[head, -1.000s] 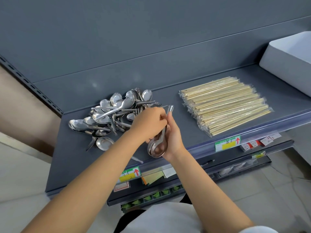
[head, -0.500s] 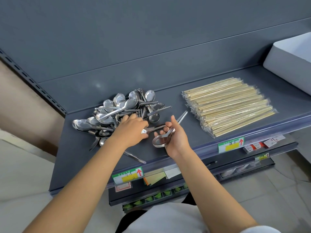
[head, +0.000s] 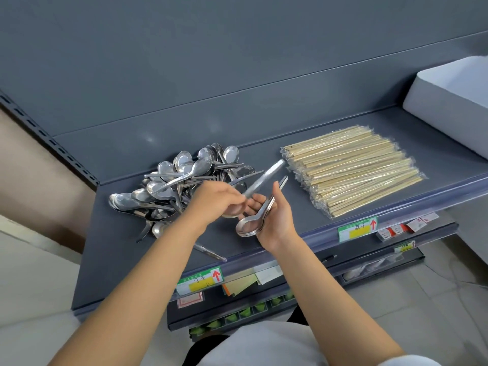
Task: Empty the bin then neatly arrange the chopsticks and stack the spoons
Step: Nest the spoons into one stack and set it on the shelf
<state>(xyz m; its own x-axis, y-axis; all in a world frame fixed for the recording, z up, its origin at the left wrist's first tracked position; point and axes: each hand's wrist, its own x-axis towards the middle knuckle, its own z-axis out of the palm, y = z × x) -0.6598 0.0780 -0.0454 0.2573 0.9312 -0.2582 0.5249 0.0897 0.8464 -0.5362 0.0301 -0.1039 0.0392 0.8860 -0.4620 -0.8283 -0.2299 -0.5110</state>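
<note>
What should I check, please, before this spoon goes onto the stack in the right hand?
1. Left hand grips the single spoon: ok.
2. Right hand holds the nested stack securely: ok.
3. Spoon handle roughly in line with the stack's handles: ok.
4. Spoon bowl facing the same way as the stack: cannot tell, the left fingers mostly hide it.
5. Loose pile cleared: not ok, many spoons lie tangled.
6. Chopsticks tidy: ok, laid side by side.
</note>
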